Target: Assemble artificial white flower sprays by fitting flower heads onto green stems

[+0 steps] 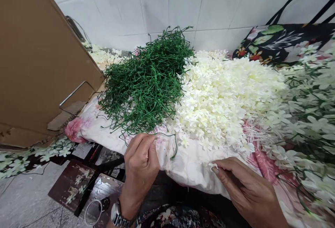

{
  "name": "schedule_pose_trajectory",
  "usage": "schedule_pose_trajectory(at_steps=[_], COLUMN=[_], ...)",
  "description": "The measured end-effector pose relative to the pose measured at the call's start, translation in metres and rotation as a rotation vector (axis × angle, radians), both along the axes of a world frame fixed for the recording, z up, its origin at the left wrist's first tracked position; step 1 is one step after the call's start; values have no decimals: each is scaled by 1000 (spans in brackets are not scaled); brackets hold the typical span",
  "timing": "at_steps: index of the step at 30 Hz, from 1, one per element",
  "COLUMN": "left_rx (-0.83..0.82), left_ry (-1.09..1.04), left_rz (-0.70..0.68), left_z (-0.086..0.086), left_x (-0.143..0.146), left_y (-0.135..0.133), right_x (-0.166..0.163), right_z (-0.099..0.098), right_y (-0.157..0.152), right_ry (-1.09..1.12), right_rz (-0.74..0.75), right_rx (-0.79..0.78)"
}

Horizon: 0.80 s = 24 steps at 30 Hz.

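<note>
Green stem [176, 145] sits pinched in the left hand [141, 156], white piece [214, 165] in the right hand [244, 186]. Both seem ready; pairing would need careful aim.

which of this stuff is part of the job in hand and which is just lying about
Part of the job, it seems:
green stem in the left hand
small white piece in the right hand
pile of green stems
heap of white blossoms
flower sprays at the right

Probably just lying about:
cardboard box
floral bag
clear round container, lower left
</note>
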<state>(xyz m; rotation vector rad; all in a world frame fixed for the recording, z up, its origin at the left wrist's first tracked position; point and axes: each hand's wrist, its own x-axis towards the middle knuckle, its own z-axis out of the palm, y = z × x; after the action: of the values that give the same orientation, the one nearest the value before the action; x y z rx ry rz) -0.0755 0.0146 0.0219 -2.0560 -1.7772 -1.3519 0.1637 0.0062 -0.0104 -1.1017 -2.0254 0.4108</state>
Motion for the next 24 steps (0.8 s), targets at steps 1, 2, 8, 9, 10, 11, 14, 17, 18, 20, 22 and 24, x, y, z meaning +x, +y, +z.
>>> schedule_pose_trajectory(at_steps=[1, 2, 8, 9, 10, 11, 14, 17, 18, 20, 22, 24], left_rx=[11, 7, -127, -139, -159, -197, -317, -364, -366, -367, -364, -344], left_ry=[76, 151, 419, 447, 484, 525, 610, 598, 581, 552, 539, 529], left_rz=[63, 118, 64, 11, -39, -63, -33, -6, -5, -2, 0, -1], left_z=[1, 2, 7, 7, 6, 5, 0, -4, -5, -7, -8, -8], left_x=[-2, -4, 12, 17, 21, 26, 35, 37, 37, 36, 36, 36], left_y=[3, 5, 12, 13, 16, 18, 26, 29, 29, 28, 27, 26], right_x=[0, 0, 1, 1, 1, 0, -3, -5, -6, -5, -4, -3], right_z=[-1, -2, -6, -5, -5, -4, 0, 3, 4, 3, 1, 0], right_y=[0, 1, 0, 0, -1, -1, -1, -1, -1, -1, -1, -1], right_ry=[-7, -11, 17, 23, 28, 37, 64, 96, 99, 95, 82, 77], right_rz=[-4, -10, -11, -3, 3, 0, -18, -29, -24, -9, 9, 15], right_rx=[-2, -10, -37, -31, -25, -19, -17, -26, -30, -31, -34, -37])
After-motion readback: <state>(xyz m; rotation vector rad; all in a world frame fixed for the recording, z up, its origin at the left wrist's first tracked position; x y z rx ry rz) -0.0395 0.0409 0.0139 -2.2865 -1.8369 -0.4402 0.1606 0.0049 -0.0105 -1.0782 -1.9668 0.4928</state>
